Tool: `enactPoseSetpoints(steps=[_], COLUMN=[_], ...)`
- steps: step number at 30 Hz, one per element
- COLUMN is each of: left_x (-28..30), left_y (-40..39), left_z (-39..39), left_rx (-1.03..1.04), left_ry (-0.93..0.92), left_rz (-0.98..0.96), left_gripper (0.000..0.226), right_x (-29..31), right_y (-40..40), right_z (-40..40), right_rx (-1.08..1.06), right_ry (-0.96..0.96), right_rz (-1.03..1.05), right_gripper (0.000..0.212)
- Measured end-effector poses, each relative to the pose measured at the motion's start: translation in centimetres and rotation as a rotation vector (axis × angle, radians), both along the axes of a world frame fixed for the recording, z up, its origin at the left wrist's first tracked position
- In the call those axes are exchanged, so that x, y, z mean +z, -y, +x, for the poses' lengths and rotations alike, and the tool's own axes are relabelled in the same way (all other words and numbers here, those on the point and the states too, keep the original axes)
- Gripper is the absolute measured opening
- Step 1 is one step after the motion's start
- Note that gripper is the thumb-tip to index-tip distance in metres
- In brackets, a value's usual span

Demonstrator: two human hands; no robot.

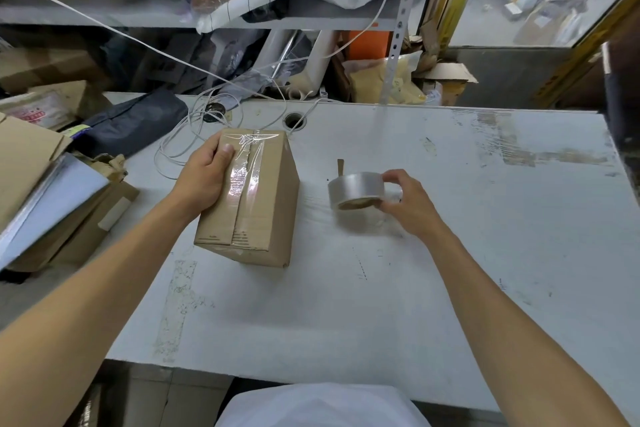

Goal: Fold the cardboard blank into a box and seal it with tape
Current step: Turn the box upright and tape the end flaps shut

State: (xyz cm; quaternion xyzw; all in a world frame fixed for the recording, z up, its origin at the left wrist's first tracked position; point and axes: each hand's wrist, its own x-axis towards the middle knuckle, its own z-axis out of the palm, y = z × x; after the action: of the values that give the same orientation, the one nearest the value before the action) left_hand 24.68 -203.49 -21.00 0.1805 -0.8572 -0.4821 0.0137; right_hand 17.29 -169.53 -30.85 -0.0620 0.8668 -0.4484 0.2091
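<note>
The left hand point(204, 180) grips the left side of a closed brown cardboard box point(252, 198), thumb point(225, 152) laid on the top face and the other fingers hidden behind the left wall. A strip of clear glossy tape point(246, 170) runs along the box's centre seam from the far edge to the near edge, wrinkled at the far end. The box stands on a scuffed white table point(450, 253), left of centre.

The right hand point(408, 204) holds a roll of clear packing tape point(356, 191) by its right side, fingers curled round the rim, the roll tilted so its brown cardboard core faces down and towards the camera. The roll sits just right of the box, not touching it. A small brown tab point(340, 166) stands upright just behind the roll.

Coiled white cable point(194, 128) lies behind the box near a round hole point(295, 120) in the table. Flat cardboard sheets point(31, 156) pile up at the left edge.
</note>
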Motion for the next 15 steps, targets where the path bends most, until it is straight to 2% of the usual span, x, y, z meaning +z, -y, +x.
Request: enactPoseSetpoints(steps=[2, 5, 8, 10, 15], left_x=[0.1, 0.1, 0.1, 0.1, 0.0], left_y=[0.0, -0.1, -0.1, -0.2, 0.0], left_z=[0.0, 0.0, 0.0, 0.0, 0.0], left_rx=[0.003, -0.004, 0.001, 0.0, -0.002], left_ry=[-0.005, -0.001, -0.009, -0.007, -0.013], left_rz=[0.006, 0.004, 0.011, 0.026, 0.043], left_gripper=[0.026, 0.025, 0.027, 0.026, 0.025], right_x=[0.9, 1.6, 1.7, 1.5, 1.6], right_y=[0.4, 1.0, 1.5, 1.4, 2.1], right_z=[-0.4, -0.8, -1.1, -1.6, -2.9], right_rx=[0.063, -0.009, -0.141, -0.156, 0.029], right_ry=[0.017, -0.032, -0.268, -0.37, -0.404], right_rz=[-0.013, -0.075, 0.09, 0.236, 0.337], right_gripper=[0.05, 0.049, 0.048, 0.051, 0.056])
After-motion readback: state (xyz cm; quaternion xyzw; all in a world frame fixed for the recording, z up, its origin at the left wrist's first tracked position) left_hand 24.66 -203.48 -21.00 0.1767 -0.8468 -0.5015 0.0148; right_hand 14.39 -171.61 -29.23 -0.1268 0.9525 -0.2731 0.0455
